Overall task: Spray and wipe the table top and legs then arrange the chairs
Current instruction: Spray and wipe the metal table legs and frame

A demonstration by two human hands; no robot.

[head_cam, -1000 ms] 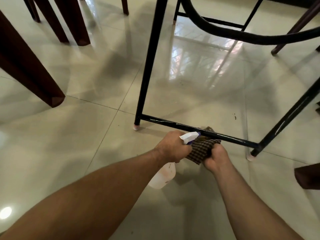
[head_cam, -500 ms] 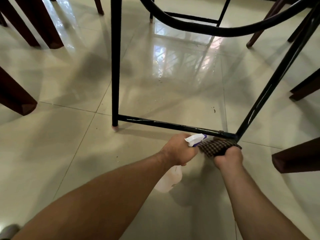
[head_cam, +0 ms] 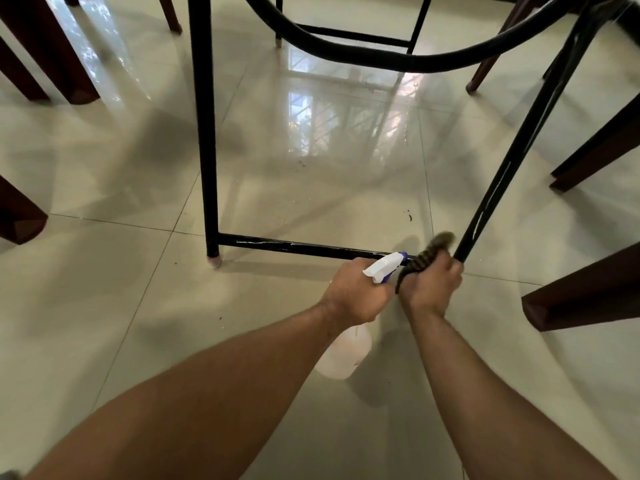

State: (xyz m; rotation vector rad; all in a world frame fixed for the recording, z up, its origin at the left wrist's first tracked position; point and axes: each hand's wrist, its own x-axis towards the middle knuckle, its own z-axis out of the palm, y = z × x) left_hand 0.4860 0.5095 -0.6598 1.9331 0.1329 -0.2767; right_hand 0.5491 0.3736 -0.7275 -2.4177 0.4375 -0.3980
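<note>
I look down under a table with black metal legs. A low black crossbar (head_cam: 294, 247) runs between the left leg (head_cam: 204, 133) and the slanting right leg (head_cam: 512, 161). My left hand (head_cam: 356, 292) grips a white spray bottle (head_cam: 343, 351) by its neck, the white and blue nozzle (head_cam: 384, 266) pointing right. My right hand (head_cam: 433, 289) holds a dark checked cloth (head_cam: 431, 252) bunched against the foot of the right leg, where the crossbar meets it. The cloth is blurred.
Dark brown wooden chair legs stand around: at the left (head_cam: 20, 220), far left back (head_cam: 52, 46), and right (head_cam: 581, 296), (head_cam: 595, 150). A black curved bar (head_cam: 398, 60) hangs under the table. The glossy tiled floor (head_cam: 311, 150) shows small specks of dirt.
My right hand has slid the cloth rightward along the crossbar to its joint with the right leg, then a little up. My left hand followed with the bottle. My view has shifted right.
</note>
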